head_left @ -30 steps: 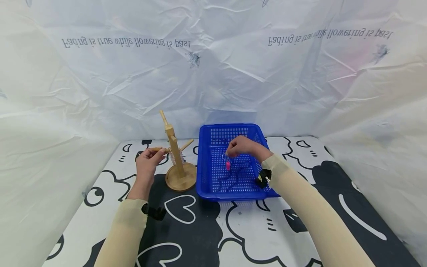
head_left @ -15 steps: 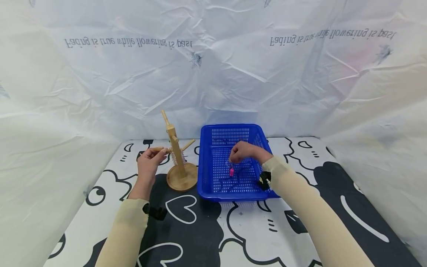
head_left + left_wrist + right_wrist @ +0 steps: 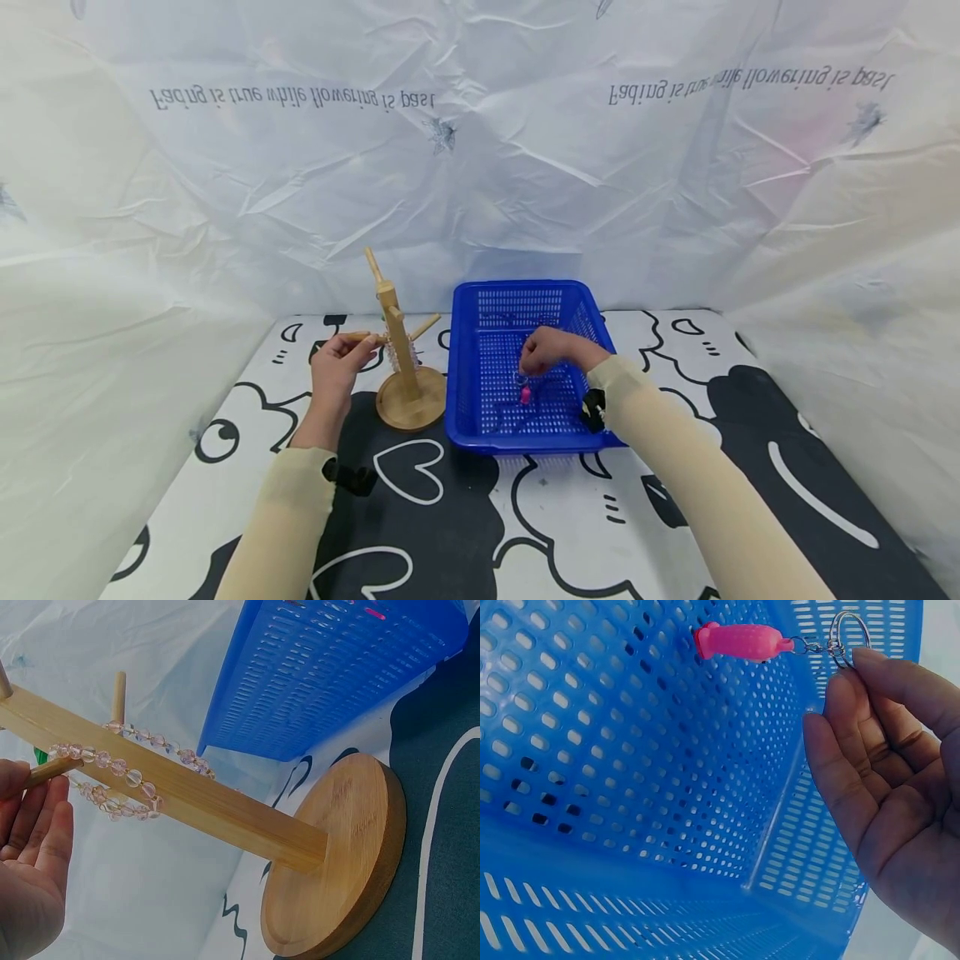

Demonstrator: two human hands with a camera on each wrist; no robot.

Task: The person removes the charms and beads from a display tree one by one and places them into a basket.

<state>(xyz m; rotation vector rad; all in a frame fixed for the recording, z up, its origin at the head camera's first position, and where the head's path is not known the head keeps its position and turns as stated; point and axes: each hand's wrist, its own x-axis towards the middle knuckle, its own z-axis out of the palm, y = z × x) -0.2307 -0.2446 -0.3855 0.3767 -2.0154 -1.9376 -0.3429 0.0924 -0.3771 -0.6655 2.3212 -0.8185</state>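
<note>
My right hand (image 3: 542, 350) pinches the metal ring of a pink keychain (image 3: 742, 642) between thumb and forefinger. The pink charm dangles from a short chain inside the blue basket (image 3: 465, 367). My left hand (image 3: 334, 367) pinches a peg of the wooden stand (image 3: 405, 358) between thumb and fingers. In the left wrist view, a bracelet of clear pinkish beads (image 3: 133, 778) hangs on that peg, close to the post. More beads loop behind the post, and a bit of something green shows near the fingertips.
The stand's round base (image 3: 337, 847) rests on the black-and-white patterned tablecloth (image 3: 555, 517), left of the basket. Other bare pegs, such as an upper peg (image 3: 372, 263), stick out from the post. A pale plastic sheet (image 3: 480, 167) hangs behind and at both sides.
My right hand has moved down and slightly to the right inside the basket, and the pink keychain has gone lower with it. The left hand keeps its hold on the peg.
</note>
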